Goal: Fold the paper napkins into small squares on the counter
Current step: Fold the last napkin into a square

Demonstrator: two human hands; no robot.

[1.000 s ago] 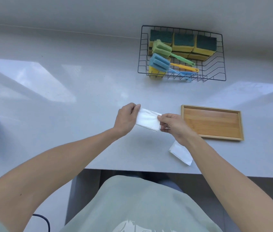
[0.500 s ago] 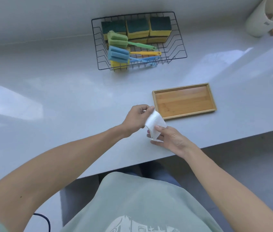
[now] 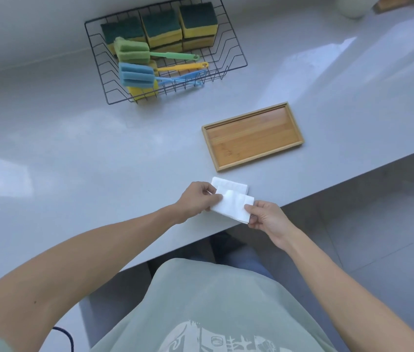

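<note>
A white folded paper napkin point(image 3: 234, 205) is stretched between both hands just above the grey counter point(image 3: 99, 161), near its front edge. My left hand point(image 3: 197, 198) pinches the napkin's left end. My right hand point(image 3: 264, 215) pinches its lower right corner. A second white folded napkin point(image 3: 228, 185) lies flat on the counter just behind the held one, partly hidden by it and by my left hand.
A wooden tray point(image 3: 253, 135) lies on the counter behind and right of the napkins. A black wire basket point(image 3: 236, 55) with sponges and sponge brushes stands at the back. A pale round container point(image 3: 352, 5) is at the far right. The counter's front edge runs diagonally under my hands.
The view swung left and tilted, so the basket and tray shifted. The held napkin went from curled between my hands to spread out flat. The second napkin now shows behind it.
</note>
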